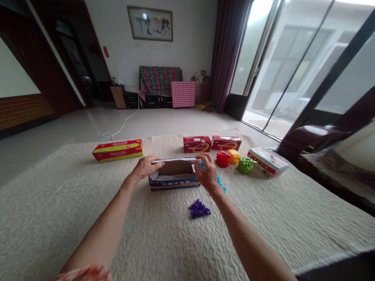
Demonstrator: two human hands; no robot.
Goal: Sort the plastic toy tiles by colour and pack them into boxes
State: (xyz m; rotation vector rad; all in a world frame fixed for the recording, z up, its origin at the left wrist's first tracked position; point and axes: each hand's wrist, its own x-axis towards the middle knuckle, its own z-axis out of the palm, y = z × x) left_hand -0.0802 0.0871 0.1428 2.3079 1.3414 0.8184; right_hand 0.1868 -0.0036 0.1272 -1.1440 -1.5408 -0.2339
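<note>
A long blue cardboard box (pixel 175 183) with white and orange print lies on the quilted cover, its top open and its brown inside showing. My left hand (pixel 146 167) holds the top edge at the box's left end, thumb along the rim. At the right end my right hand (pixel 207 171) grips the same edge with bent fingers. Light-blue toy pieces (pixel 221 183) show partly behind my right hand and wrist. A purple cluster of knobbly pieces (pixel 199 209) rests on the cover in front of the box.
Red, orange and green knobbly clusters (pixel 245 165) sit to the right. Two red boxes (pixel 197 144) stand behind, a red-and-white box (pixel 268 162) at far right, and a red-and-yellow box (pixel 118 150) at left. All rest on the beige quilted cover (pixel 146 238).
</note>
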